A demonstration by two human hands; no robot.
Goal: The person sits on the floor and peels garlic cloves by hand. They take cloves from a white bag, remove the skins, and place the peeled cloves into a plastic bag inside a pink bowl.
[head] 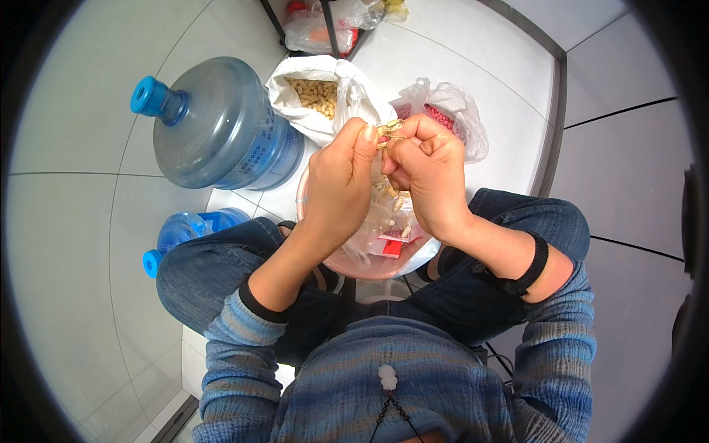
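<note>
Both hands meet at an opened peanut shell (389,128), with reddish kernels showing between its halves. My left hand (344,171) pinches its left side between thumb and forefinger; my right hand (432,171) grips the right side. Below them stands a round pinkish basin (354,268), lined with clear plastic and holding peanut shells (397,199) and a red-and-white packet (391,247). Beyond the hands, a white woven sack (310,130) holds unshelled peanuts (317,97). A clear plastic bag (471,119) with red peanut kernels (441,118) lies to its right.
A large blue water-cooler bottle (210,119) stands at the left, with a smaller blue bottle (180,232) below it, beside my left knee. A black-legged rack (330,27) with plastic bags (310,33) is at the top. Grey panels (615,160) rise at the right.
</note>
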